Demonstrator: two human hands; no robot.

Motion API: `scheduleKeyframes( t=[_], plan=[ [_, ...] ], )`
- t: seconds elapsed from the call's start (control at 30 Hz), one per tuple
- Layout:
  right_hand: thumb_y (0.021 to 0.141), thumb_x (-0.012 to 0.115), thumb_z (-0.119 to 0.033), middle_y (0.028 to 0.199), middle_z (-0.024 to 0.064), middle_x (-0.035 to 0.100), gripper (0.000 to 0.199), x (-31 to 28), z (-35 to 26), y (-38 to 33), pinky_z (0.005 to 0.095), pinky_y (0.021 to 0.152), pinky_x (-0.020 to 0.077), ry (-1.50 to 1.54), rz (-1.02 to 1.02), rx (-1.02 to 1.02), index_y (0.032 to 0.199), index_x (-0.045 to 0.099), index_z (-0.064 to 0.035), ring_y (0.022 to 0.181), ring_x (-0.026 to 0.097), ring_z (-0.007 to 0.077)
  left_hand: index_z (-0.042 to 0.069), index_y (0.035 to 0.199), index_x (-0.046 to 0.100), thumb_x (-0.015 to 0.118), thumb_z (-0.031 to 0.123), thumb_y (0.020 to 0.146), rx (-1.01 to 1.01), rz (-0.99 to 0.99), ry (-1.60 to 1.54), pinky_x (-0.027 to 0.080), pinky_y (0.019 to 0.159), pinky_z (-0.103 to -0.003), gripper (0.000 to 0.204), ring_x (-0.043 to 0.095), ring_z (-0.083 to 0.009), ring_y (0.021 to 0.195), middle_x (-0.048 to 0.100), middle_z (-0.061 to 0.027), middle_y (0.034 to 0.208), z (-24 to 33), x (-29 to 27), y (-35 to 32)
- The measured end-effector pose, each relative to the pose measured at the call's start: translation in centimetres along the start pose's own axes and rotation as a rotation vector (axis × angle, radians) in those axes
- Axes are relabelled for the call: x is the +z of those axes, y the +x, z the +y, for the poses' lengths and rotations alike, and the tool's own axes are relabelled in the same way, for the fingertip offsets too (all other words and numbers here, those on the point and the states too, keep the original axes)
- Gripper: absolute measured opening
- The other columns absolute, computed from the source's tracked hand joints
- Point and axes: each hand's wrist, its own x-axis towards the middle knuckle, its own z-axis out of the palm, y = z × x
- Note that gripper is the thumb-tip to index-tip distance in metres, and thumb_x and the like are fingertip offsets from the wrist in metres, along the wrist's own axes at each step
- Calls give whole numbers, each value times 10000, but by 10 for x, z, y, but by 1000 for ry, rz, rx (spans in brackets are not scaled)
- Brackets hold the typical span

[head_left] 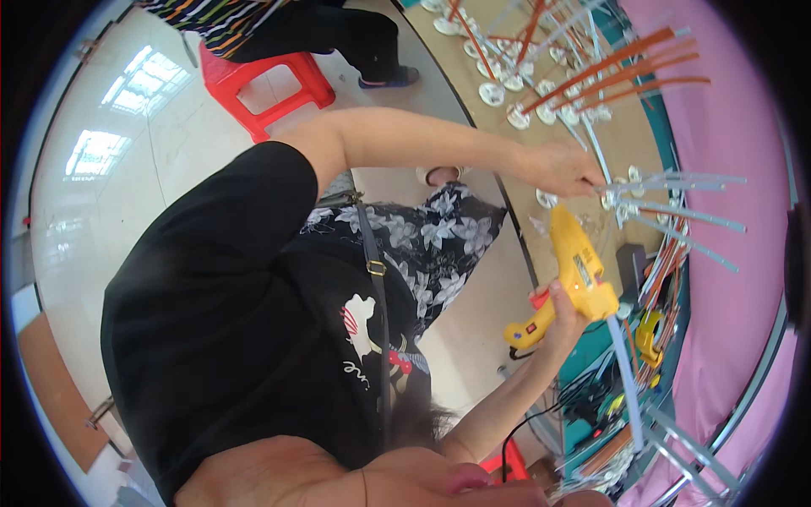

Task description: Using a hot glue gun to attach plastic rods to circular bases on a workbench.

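My right hand [564, 314] is wrapped round the handle of a yellow hot glue gun [581, 264], near its red trigger. A long pale glue stick [625, 372] runs out of the gun's back end. The nozzle points toward my left hand [564, 167], which reaches over the tabletop with its fingers pinched together. Those fingertips are at a small white round base [608, 199], beside several grey sticks [693, 221] standing on such bases. What they pinch is too small to make out. Another white disc [547, 198] lies near the gun's tip.
Brown sticks [625, 76] on white round bases crowd the table's [650, 148] far left part. Right of the gun lie a yellow tape dispenser [649, 338] and black cables [579, 401]. Pink cloth [735, 338] hangs behind. A person [338, 38] sits by a red stool [266, 80].
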Motion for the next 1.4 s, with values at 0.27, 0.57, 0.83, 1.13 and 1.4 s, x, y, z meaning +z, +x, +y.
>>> scheduleKeyframes(
  t=[0.27,0.57,0.83,1.13,1.4],
  plan=[
    [767,568,-164,777,111,551,260,-34,46,6,318,661,470,397,-17,-37,944,491,11,714,548,226,52,935,625,576,124,766,-45,-33,-38,429,575,-343,191,558,-276,633,590,-142,711,4,-7,-8],
    [788,556,-223,797,116,550,265,-41,67,10,270,594,490,466,32,-72,916,500,2,772,548,236,75,1072,553,660,171,683,-22,-186,169,349,929,-378,415,444,-311,1063,534,-115,1118,-43,27,-29],
    [769,568,-173,781,144,556,240,-34,62,6,272,580,489,563,49,-43,894,497,19,733,555,245,39,1048,558,711,192,616,-170,-372,190,368,900,-382,484,476,-304,1025,563,-138,1032,-59,27,-27],
    [768,569,-188,774,146,554,260,-45,73,7,289,571,494,652,101,-28,909,491,16,714,558,255,75,1015,579,659,241,670,-213,-216,126,462,696,-349,391,576,-264,767,603,-125,789,-44,29,-12],
    [753,569,-200,770,141,550,286,-47,88,11,282,560,478,717,19,-116,920,493,20,701,546,249,48,955,590,640,323,664,-245,45,325,464,693,-372,404,595,-296,771,613,-142,823,-61,43,133]
  ],
)
